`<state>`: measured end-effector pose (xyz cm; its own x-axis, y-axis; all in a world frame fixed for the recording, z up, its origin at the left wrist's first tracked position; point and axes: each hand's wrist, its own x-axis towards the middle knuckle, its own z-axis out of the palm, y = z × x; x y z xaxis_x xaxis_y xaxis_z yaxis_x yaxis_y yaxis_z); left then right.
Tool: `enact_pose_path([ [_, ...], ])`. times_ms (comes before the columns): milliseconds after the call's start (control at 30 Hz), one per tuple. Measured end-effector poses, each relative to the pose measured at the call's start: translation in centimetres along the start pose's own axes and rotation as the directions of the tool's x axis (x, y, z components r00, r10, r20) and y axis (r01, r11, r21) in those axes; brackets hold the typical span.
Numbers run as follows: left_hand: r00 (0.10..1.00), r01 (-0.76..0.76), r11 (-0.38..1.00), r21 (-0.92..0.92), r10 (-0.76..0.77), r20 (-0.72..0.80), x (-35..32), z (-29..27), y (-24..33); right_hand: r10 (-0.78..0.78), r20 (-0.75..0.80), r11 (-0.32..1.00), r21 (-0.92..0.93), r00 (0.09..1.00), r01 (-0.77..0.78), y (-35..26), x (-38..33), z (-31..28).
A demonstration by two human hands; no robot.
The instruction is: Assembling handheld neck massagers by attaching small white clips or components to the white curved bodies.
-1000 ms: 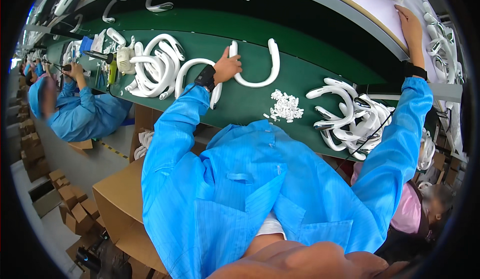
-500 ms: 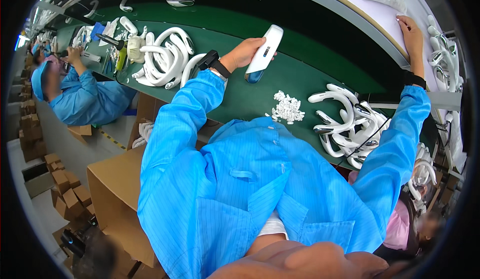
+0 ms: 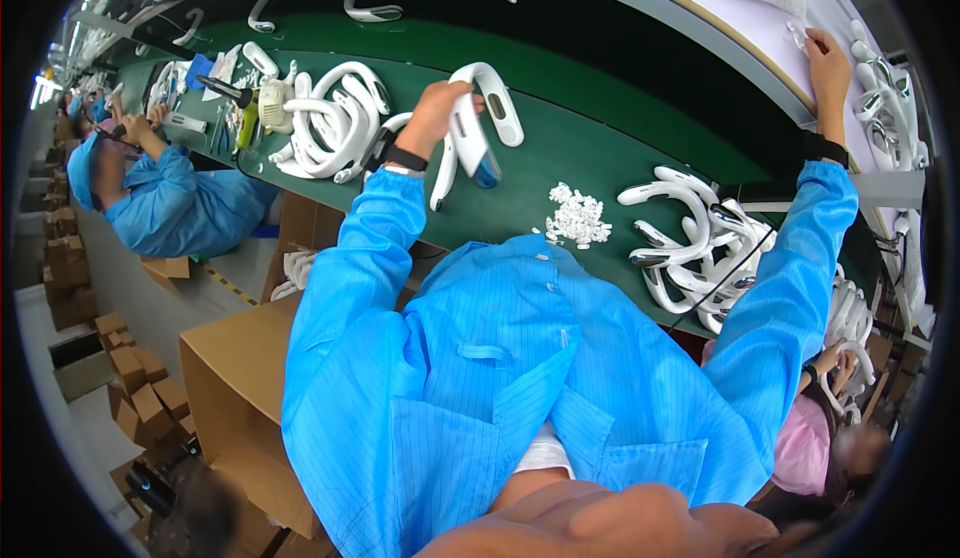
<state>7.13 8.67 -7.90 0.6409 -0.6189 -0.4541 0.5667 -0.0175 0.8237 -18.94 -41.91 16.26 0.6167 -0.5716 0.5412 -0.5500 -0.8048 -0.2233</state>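
Here, left hand (image 3: 438, 110) holds white U-shaped band (image 3: 480, 108) — glossy, curved

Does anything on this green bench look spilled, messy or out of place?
Nothing looks damaged. A loose heap of small white plastic bits lies on the green work surface, and white curved plastic bands are piled in a tangle beside it.

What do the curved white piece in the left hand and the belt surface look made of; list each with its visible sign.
Curved white piece: likely moulded plastic, smooth and glossy; it shows soft highlights and keeps a rigid U shape in the left hand.
Belt surface: probably rubbery or coated fabric, matte dark green, flat with no glare.
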Motion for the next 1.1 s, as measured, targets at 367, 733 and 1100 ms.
enact_pose_path([
  [367,0.982,-0.051,0.984,-0.172,0.080,0.169,-5.3,-0.1,0.6,0.057,-0.138,0.939,0.343,0.989,-0.007,-0.8,-0.9,0.0],
  [733,0.878,-0.375,0.927,-0.007,0.358,0.318,-8.4,7.0,6.3,0.252,0.045,0.074,0.995,0.967,-0.066,-9.4,-7.1,-3.0],
  [1100,0.420,-0.324,-0.401,0.857,0.751,0.510,-9.1,6.9,10.8,0.151,0.280,-0.112,0.958,0.948,-0.265,-15.8,-14.4,-1.2],
])
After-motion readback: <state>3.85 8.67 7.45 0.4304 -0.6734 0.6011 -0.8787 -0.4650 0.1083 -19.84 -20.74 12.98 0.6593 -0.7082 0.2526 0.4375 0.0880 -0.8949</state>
